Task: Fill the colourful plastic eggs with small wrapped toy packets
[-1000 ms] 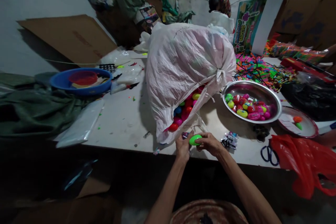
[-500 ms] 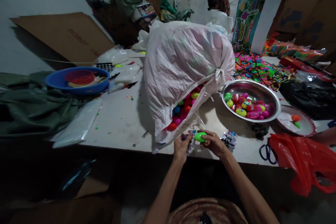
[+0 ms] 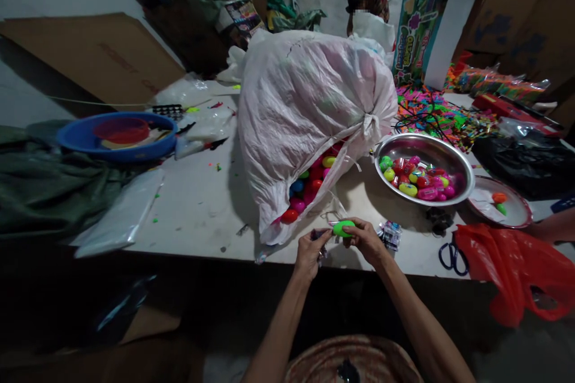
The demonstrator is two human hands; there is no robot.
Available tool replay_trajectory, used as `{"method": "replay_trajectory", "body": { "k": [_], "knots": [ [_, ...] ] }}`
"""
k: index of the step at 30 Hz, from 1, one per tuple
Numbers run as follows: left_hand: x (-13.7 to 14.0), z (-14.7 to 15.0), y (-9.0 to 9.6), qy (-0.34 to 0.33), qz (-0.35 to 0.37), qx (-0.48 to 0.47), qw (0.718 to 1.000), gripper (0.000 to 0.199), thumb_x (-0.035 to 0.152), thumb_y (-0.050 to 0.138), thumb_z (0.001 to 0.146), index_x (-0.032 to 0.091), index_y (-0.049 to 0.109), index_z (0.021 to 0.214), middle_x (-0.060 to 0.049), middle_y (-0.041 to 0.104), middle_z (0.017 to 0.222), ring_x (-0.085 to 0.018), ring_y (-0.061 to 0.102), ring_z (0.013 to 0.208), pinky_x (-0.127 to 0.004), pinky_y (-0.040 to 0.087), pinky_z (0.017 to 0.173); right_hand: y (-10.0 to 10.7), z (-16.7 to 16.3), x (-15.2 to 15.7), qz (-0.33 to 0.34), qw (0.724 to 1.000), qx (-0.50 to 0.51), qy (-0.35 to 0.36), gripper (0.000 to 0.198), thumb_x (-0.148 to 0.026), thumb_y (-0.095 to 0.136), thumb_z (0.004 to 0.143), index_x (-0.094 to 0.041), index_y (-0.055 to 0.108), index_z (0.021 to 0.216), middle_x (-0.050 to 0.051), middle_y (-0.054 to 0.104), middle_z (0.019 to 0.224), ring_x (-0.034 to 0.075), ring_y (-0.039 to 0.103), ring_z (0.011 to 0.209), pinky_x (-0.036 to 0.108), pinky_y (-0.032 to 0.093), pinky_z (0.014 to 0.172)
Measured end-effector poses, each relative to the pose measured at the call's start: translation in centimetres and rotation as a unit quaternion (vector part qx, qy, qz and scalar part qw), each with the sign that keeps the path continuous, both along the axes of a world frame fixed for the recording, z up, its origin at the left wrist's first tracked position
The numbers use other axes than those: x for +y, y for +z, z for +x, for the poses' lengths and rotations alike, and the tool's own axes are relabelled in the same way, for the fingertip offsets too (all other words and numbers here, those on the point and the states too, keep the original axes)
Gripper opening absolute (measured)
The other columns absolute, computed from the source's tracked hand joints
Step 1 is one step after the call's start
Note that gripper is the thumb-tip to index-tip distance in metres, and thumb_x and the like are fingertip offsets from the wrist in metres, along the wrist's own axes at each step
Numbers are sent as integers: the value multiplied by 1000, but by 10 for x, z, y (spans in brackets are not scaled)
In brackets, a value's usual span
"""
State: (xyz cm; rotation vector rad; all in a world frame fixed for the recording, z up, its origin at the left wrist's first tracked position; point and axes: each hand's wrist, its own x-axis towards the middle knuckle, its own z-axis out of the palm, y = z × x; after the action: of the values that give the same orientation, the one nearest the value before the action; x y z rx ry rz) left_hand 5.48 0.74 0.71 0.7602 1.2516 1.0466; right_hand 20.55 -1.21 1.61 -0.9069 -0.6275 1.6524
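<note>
A bright green plastic egg (image 3: 343, 228) is pinched between the thumb and fingers of my right hand (image 3: 367, 243). Close by on the left, my left hand (image 3: 308, 255) is closed on small printed plastic wrappers (image 3: 322, 251), partly hidden by the fingers. The egg's left end meets the fingertips of my left hand. Just beyond my hands lies a big whitish woven sack (image 3: 305, 90), its torn opening showing several coloured plastic eggs (image 3: 296, 206). A little stack of printed wrappers (image 3: 390, 235) rests on the table right of my right hand.
A steel bowl (image 3: 467, 188) of coloured eggs stands at the right, with a plate (image 3: 523, 221) beside it. Scissors (image 3: 453, 258) and a red plastic bag (image 3: 498, 269) lie by the front edge. A blue basin (image 3: 76, 143) sits left. Someone (image 3: 372, 24) is behind the sack.
The green egg has come against my left fingertips, and it looks more level now. The camera view has shifted slightly, so the scene sits a bit further left and higher.
</note>
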Motion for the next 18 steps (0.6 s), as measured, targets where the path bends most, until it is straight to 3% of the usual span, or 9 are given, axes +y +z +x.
{"method": "replay_trajectory", "body": {
  "k": [5, 7, 10, 15, 18],
  "knots": [
    [2, 1, 2, 30, -17, 20, 999, 38, 46, 78, 52, 14, 58, 59, 8, 40, 43, -2, 28, 32, -15, 18, 30, 2, 6, -2, 2, 999, -22, -48, 37, -33, 75, 64, -16, 60, 94, 2, 66, 75, 12, 59, 50, 24, 46, 49],
    [1, 1, 4, 24, -31, 20, 999, 40, 49, 76, 54, 14, 56, 57, 8, 39, 42, -2, 29, 32, -15, 18, 29, 5, 8, -3, 15, 993, -64, -93, 33, -35, 74, 66, -17, 59, 89, 1, 65, 73, 12, 59, 51, 24, 45, 49],
    [-1, 2, 6, 9, -45, 1, 999, 41, 50, 75, 55, 15, 55, 59, 8, 39, 43, -3, 30, 32, -15, 20, 30, 9, 10, -6, 49, 982, -145, -107, 32, -36, 73, 67, -18, 59, 90, 2, 64, 75, 14, 61, 57, 26, 46, 52],
    [-1, 4, 9, -17, -62, -24, 998, 42, 52, 73, 57, 15, 54, 63, 9, 38, 43, -2, 28, 31, -16, 19, 30, 11, 10, -9, 89, 947, -287, -117, 39, -36, 71, 68, -20, 62, 102, 3, 63, 86, 14, 58, 66, 26, 46, 58],
    [-2, 6, 9, -30, -67, -25, 997, 43, 53, 72, 59, 16, 51, 61, 9, 37, 42, -3, 27, 31, -16, 19, 31, 10, 9, -12, 124, 922, -344, -131, 35, -35, 72, 67, -20, 65, 99, 3, 61, 90, 14, 57, 71, 26, 46, 63]
  ]
}}
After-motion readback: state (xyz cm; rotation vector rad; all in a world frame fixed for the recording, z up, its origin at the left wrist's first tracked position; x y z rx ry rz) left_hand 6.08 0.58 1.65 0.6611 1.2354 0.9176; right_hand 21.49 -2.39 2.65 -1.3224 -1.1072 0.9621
